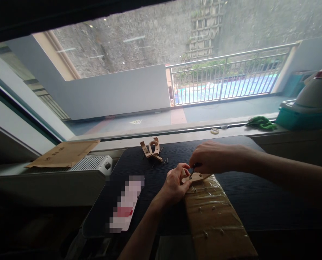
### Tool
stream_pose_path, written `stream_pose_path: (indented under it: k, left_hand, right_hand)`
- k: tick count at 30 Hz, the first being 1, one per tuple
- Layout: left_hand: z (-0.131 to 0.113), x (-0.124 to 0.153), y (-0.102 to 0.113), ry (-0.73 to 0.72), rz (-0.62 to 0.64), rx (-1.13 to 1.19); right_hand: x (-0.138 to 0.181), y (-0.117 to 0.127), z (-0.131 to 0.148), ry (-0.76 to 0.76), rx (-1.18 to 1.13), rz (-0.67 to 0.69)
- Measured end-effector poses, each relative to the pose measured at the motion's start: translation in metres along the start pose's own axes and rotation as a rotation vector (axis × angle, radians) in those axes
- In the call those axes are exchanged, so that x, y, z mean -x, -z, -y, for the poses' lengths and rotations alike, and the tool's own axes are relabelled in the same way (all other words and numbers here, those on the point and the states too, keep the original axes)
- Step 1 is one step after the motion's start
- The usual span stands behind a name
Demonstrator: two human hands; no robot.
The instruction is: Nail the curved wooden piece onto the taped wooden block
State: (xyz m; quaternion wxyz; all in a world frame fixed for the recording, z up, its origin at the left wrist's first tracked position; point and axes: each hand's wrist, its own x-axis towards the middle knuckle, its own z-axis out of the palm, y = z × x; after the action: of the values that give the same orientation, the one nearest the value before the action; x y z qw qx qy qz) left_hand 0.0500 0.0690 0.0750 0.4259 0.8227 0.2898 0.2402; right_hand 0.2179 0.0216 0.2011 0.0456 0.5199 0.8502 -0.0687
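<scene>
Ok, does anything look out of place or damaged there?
Slightly: the taped cardboard is dotted with small marks, perhaps holes, so its top looks damaged. Loose screws lie scattered beside the jumbled wooden pieces. Nothing looks spilled.

Pale, flat-faced wooden piece with dark holes (196, 177), gripped by left hand (174, 183); slim dark tool (192, 172) in right hand (211, 157). From the piece, five o'clock: brown tape-wrapped box (215, 218); ten o'clock: loose tan wooden parts (157, 149).
</scene>
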Motion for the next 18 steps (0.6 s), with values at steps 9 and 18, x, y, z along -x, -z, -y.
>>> stream_pose_path:
  k: [9, 18]
  left_hand:
    - [0.002, -0.001, 0.0, -0.031, 0.001, -0.028]
    - [0.01, -0.002, -0.001, -0.014, 0.042, -0.025]
  right_hand:
    - [-0.005, 0.004, 0.004, 0.007, 0.04, 0.067]
    - [-0.033, 0.018, 0.028, 0.042, 0.129, 0.207]
